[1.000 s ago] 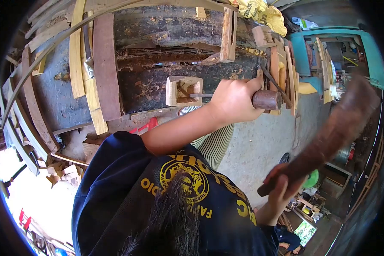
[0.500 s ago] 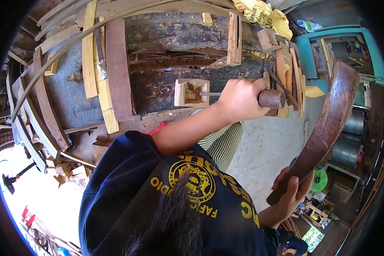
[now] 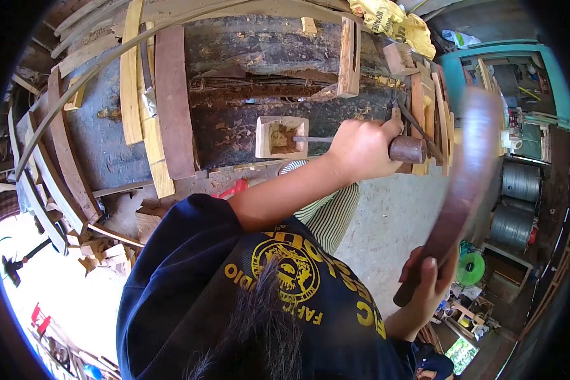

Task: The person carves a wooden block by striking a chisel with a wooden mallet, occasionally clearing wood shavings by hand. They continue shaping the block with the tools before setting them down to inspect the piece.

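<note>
A hollowed wooden block (image 3: 263,137) lies on the dark, cracked tabletop (image 3: 225,123), its cavity facing up. From the block's right, a chisel (image 3: 313,139) reaches in over the rim; whether its tip touches wood cannot be told. The left hand (image 3: 364,149), right of the block, has its fingers clenched around the chisel's grip. Farther right of the block and nearer the wearer, the right hand (image 3: 429,282) grasps a curved brown mallet (image 3: 465,171), fingers wrapped round its narrow end; the other end is blurred. A reddish-brown plank (image 3: 174,101) lies left of the block, yellowish strips (image 3: 133,76) farther left. Beyond the block, rightward, is a yellow sack (image 3: 396,28).
</note>
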